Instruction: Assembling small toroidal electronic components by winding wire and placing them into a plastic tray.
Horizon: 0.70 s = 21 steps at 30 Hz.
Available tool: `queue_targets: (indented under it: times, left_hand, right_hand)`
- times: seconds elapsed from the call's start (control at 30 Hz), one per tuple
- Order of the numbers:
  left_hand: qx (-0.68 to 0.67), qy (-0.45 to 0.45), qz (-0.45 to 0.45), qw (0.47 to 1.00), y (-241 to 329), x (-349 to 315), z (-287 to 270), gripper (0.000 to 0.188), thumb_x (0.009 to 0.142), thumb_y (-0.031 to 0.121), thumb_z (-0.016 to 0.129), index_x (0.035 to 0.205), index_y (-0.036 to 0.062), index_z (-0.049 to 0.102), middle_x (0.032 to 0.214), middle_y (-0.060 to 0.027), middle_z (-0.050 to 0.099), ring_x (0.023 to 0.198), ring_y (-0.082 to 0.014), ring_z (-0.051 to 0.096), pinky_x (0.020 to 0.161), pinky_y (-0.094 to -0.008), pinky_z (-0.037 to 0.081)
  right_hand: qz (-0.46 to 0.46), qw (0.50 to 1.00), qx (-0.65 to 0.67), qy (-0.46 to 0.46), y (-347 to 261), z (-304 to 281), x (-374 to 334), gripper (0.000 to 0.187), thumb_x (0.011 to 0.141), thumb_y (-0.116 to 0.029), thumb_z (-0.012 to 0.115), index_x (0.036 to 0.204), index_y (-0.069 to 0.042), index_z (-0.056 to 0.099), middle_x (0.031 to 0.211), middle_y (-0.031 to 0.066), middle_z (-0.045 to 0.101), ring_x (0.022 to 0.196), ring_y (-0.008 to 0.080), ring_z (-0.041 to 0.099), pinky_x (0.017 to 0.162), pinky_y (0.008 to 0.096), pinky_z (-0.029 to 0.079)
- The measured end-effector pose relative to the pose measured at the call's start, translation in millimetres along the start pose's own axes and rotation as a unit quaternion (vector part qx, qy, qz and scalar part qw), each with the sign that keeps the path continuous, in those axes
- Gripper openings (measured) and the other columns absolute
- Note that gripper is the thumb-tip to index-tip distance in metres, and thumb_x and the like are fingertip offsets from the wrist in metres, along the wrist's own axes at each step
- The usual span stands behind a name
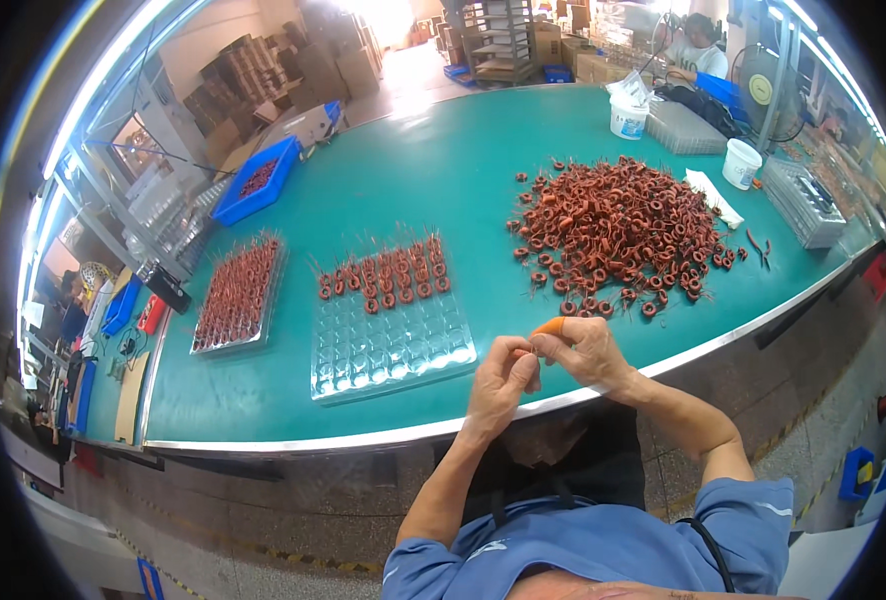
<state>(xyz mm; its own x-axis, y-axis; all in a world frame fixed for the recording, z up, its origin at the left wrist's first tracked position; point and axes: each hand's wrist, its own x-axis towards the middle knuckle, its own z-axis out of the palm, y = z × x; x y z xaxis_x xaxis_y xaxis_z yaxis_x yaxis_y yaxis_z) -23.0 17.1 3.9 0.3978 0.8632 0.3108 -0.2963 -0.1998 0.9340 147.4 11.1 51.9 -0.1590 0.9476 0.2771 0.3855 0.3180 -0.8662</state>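
My left hand [503,382] and my right hand [585,352] meet above the table's front edge, fingertips pinched together. Between them shows a bit of a small reddish piece [521,353], mostly hidden by the fingers; its colour is like that of the coils. An orange finger cot [550,326] covers a finger of my right hand. Just beyond lies a big heap of red-brown ring-shaped coils [618,230] with wire leads. To the left, a clear plastic tray [393,360] has coils [390,278] standing in its far rows, leads upward; its nearer pockets hold none.
A second tray of coils [238,295] stands farther left, with a blue bin [258,180] behind it. White tubs [741,163], a white packet [713,198] and stacked clear trays [805,203] line the right side of the green table [393,170]. Another person [698,50] sits far right.
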Motion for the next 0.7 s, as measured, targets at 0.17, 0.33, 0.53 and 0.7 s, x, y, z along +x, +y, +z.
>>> queue_targets:
  times: [0.17,0.33,0.53,0.7]
  left_hand:
    - [-0.079,-0.011,-0.049,0.996,6.5,-2.7,0.8,0.021,0.098,0.018,0.055,0.108,-0.0005,0.058,0.075,-0.0019,0.055,0.067,-0.0103,0.054,0.061,-0.0241,0.044]
    - [-0.09,0.162,-0.093,0.978,-5.7,2.9,9.9,0.022,0.095,0.017,0.058,0.096,-0.0043,0.063,0.071,-0.0035,0.058,0.061,-0.0107,0.053,0.056,-0.0247,0.042]
    - [-0.097,0.154,-0.073,0.981,7.3,12.6,8.7,0.021,0.102,0.017,0.045,0.1,0.0011,0.059,0.065,-0.0022,0.052,0.051,-0.0089,0.047,0.048,-0.0218,0.038]
    - [-0.105,0.107,-0.057,0.987,-4.1,6.4,-2.3,0.021,0.102,0.017,0.044,0.111,0.0007,0.055,0.07,-0.0013,0.052,0.059,-0.009,0.051,0.053,-0.0209,0.039]
  right_hand:
    - [-0.175,0.979,-0.065,0.081,13.7,4.5,-10.1,0.011,0.084,-0.01,0.071,0.088,0.0,0.069,0.092,0.0114,0.066,0.079,0.0229,0.064,0.067,0.0324,0.051]
    - [-0.384,0.87,-0.27,0.151,11.4,15.3,-20.5,0.011,0.071,0.002,0.07,0.08,-0.001,0.063,0.093,0.0096,0.062,0.084,0.0261,0.06,0.077,0.0404,0.045]
    - [-0.107,0.984,-0.019,0.139,11.6,17.3,1.5,0.014,0.085,-0.011,0.068,0.083,0.002,0.069,0.085,0.0107,0.067,0.078,0.0225,0.062,0.069,0.0331,0.048]
    - [-0.082,0.985,-0.016,0.151,20.2,26.2,2.8,0.014,0.086,-0.013,0.068,0.086,0.001,0.07,0.086,0.01,0.066,0.078,0.0209,0.063,0.068,0.0319,0.048]
